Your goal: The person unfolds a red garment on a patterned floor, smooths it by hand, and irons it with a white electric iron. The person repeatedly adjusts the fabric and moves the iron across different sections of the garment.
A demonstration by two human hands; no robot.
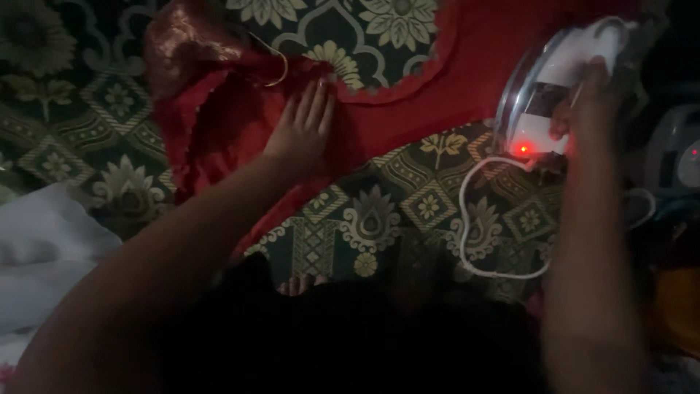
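The left hand (pixel 302 131) lies flat, fingers together, on the red garment (pixel 408 109) spread over the patterned green cloth (pixel 379 219), while the right hand (pixel 594 102) is closed round the handle of the white iron (pixel 554 87) (its red light glowing), tilted up at the garment's right edge. Ironing well here would mean keeping that flat hand pulling the fabric taut but well apart from the soleplate, with the white cord (pixel 474 248) trailing behind.

We cannot see all of the red cloth (pixel 437 102); it runs off the top edge, and our left hand (pixel 302 131) covers a bit of it. Our right hand (pixel 594 102) hides part of the white iron (pixel 543 95), so its handle is hard to make out. The bottom is so dark that our lap is just a black shape. The grey thing (pixel 674 153) at the right edge is cut off, and we cannot tell what it is.
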